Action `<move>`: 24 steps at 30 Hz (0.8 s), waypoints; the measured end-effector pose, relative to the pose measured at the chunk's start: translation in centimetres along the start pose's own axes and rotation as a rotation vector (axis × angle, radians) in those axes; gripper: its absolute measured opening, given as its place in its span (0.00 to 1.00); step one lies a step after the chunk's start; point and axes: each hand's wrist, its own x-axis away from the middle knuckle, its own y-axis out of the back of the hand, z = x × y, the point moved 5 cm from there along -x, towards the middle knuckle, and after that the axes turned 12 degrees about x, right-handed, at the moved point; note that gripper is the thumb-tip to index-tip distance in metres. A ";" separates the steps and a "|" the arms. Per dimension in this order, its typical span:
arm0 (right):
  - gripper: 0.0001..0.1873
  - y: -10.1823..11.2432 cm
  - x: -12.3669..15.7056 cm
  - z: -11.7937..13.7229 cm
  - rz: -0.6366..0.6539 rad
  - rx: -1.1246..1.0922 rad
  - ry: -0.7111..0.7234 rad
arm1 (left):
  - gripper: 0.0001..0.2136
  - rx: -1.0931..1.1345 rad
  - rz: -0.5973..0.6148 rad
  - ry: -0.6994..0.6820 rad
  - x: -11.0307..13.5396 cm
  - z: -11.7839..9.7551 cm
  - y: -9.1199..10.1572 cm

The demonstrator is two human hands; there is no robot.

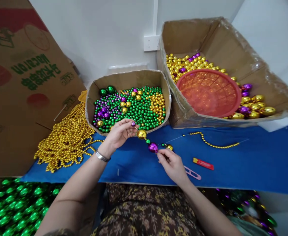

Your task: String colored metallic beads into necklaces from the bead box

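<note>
My left hand, with a watch at the wrist, pinches a small purple bead at its fingertips. From there a short bead string runs down to the right: a large gold bead, a small green bead and a large purple bead. At the lower end, the closed fingers of my right hand grip the bead string beside that purple bead. Just above the right hand are another gold bead and a dark green one, with thin thread near them.
Behind my hands stands a cut-down carton of mixed beads. A taller carton at right holds beads and a red basket. Gold bead strands lie left. A red cutter and pink clip rest on the blue cloth.
</note>
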 end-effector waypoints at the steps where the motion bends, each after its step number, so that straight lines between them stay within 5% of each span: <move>1: 0.11 0.1 0.1 0.0 -0.003 0.006 0.004 | 0.11 0.008 -0.001 0.005 0.1 0.2 0.0; 9: 0.10 0.6 0.1 0.2 -0.019 0.031 0.019 | 0.10 -0.054 -0.010 -0.008 0.8 0.4 -0.3; 13: 0.09 0.6 0.4 0.5 -0.055 0.091 0.033 | 0.11 -0.243 0.013 -0.134 1.2 0.1 -0.3; 19: 0.09 -2.9 1.9 -1.9 0.033 -0.018 -0.114 | 0.11 -0.452 0.032 -0.192 2.5 2.7 1.1; 24: 0.15 -3.8 2.3 -3.2 0.124 0.227 -0.040 | 0.09 -0.728 0.073 -0.329 4.1 4.4 0.9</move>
